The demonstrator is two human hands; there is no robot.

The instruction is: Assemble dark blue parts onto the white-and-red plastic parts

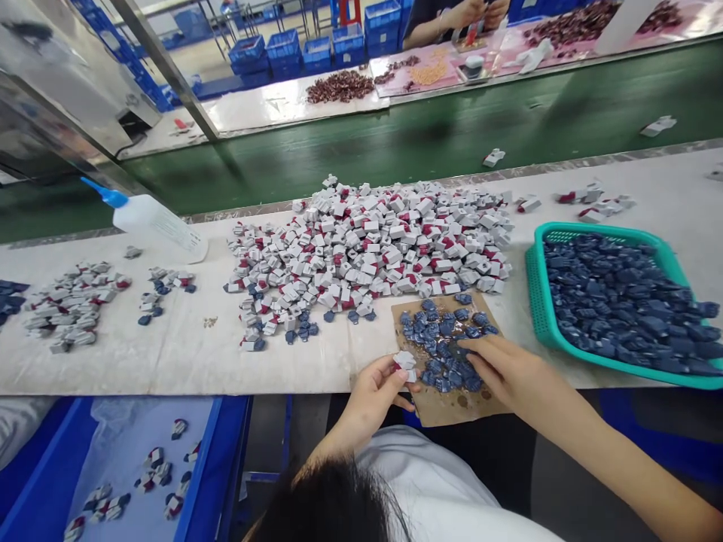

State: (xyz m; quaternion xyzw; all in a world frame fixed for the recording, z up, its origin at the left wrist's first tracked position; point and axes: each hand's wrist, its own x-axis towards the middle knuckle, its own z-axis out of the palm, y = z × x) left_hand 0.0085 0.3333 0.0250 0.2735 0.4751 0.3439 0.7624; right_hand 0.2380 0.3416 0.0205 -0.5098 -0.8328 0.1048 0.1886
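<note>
My left hand [370, 403] is clamped on a small white-and-red plastic piece [404, 366], pinching it between thumb and fingertips just over the left edge of a brown cardboard sheet [460, 406]. My right hand [500, 369] is open, its fingers slightly spread, with the fingertips touching the glossy blue plastic pieces [446, 350] piled on that sheet. The sheet lies at the near edge of a white-covered workbench [169, 361]. Just beyond it spreads a large heap of white-and-red pieces [367, 241], and smaller piles [73, 309] lie to the left, near a squeeze bottle with a blue nozzle [152, 222]. To my right, a teal plastic basket [539, 301] is full of more blue pieces. At near left, a blue crate [218, 452] holds a few assembled pieces. Past a green conveyor belt [395, 154], a co-worker's hands [468, 11] are at work at the far bench.
</note>
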